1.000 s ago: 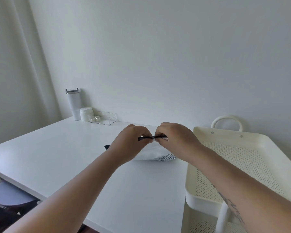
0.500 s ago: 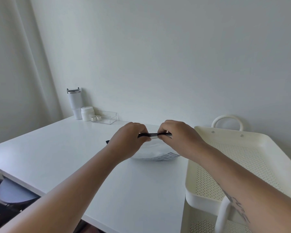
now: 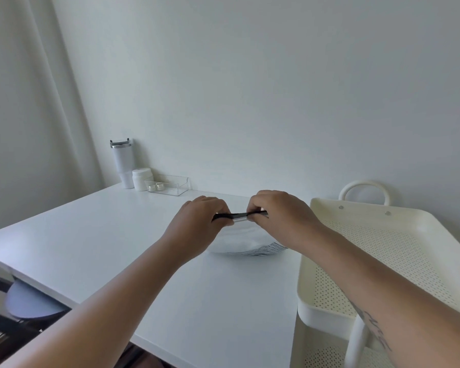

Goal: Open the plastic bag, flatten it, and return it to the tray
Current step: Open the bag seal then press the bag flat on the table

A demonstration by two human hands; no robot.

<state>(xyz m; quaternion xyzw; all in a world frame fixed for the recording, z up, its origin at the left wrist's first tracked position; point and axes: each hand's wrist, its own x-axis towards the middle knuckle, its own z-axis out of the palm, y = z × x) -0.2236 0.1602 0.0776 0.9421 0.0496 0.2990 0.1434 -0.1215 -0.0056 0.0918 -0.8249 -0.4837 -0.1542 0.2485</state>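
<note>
A white plastic bag (image 3: 239, 240) with a striped lower edge and a black top strip rests on the white table (image 3: 91, 235), just left of the cream perforated tray (image 3: 377, 240). My left hand (image 3: 197, 224) pinches the left end of the black strip. My right hand (image 3: 282, 216) pinches its right end. The strip is stretched level between the two hands, a little above the table. Both hands hide most of the bag's top.
At the back left of the table stand a white tumbler (image 3: 122, 166), a small white jar (image 3: 141, 179) and a clear plastic box (image 3: 170, 184). The tray tops a cart with a loop handle (image 3: 364, 188). A grey stool (image 3: 29, 304) sits under the table's left edge.
My hands have drawn slightly apart along the black strip, so more of it shows between them. The bag stays on the table.
</note>
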